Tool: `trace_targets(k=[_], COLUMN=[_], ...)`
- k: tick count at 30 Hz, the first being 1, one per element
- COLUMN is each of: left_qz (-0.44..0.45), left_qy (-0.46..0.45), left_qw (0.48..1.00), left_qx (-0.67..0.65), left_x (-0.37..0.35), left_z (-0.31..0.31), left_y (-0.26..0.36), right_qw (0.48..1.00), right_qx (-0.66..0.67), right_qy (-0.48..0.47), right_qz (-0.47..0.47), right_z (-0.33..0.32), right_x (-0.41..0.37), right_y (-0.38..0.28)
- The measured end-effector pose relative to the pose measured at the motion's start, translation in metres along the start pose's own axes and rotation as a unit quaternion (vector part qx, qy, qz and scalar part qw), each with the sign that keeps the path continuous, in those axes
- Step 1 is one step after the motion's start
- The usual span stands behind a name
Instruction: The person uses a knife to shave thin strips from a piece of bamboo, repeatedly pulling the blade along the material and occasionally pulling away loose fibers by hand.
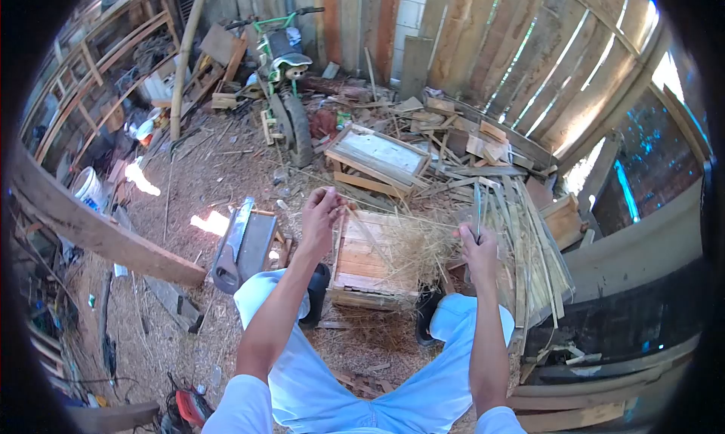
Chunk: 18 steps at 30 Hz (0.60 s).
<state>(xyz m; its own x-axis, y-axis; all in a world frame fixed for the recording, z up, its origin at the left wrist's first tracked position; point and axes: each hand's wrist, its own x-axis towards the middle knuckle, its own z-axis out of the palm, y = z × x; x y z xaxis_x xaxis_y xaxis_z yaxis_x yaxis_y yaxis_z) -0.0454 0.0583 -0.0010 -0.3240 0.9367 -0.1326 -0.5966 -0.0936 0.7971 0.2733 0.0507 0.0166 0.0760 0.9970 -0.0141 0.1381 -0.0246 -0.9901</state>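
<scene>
My left hand (322,215) is closed in a pinch on one end of a thin pale strip (400,218), perhaps bamboo or wood. The strip stretches across to my right hand (479,254), which is wrapped round a knife (477,206) with its blade pointing up. Between my knees stands a low wooden box (362,264) with a slatted top. A tangle of fine shavings (419,249) lies over its right side, below the strip. The knife's handle is mostly hidden by my fingers.
A handsaw (238,238) rests on a small stool (258,241) at left. Long split strips (532,245) lie in a bundle at right. Ahead are a wooden frame box (377,153), scrap wood (483,140) and a green bike (287,79). A thick beam (106,223) crosses at left.
</scene>
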Motion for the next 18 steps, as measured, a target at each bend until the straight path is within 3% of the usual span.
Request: trace_targets(k=[3,5,7,13,15,18], left_qz=[0.043,0.066,0.075,0.039,0.016,-0.006], left_qy=[-0.007,-0.005,-0.042,-0.098,-0.160,-0.182], left_qw=[0.999,0.998,0.996,0.992,0.981,0.976], left_qx=[0.002,0.001,0.035,0.069,0.105,0.117], left_x=[0.006,0.004,0.002,-0.012,-0.019,-0.031], left_z=[-0.001,0.004,0.007,0.017,0.023,0.030], left_y=[-0.001,-0.002,-0.004,-0.021,-0.030,-0.036], right_qw=[0.995,0.996,0.981,0.988,0.990,0.985], right_qx=[-0.081,-0.052,-0.146,-0.120,-0.108,-0.134], right_qy=[0.012,0.007,-0.037,-0.059,-0.094,-0.105], right_qz=[-0.053,-0.068,-0.119,-0.072,-0.006,-0.038], right_z=[0.016,0.027,0.032,0.061,0.068,0.076], right_x=[-0.003,-0.009,-0.015,-0.028,-0.032,-0.036], right_y=[0.009,0.012,0.009,0.024,0.027,0.025])
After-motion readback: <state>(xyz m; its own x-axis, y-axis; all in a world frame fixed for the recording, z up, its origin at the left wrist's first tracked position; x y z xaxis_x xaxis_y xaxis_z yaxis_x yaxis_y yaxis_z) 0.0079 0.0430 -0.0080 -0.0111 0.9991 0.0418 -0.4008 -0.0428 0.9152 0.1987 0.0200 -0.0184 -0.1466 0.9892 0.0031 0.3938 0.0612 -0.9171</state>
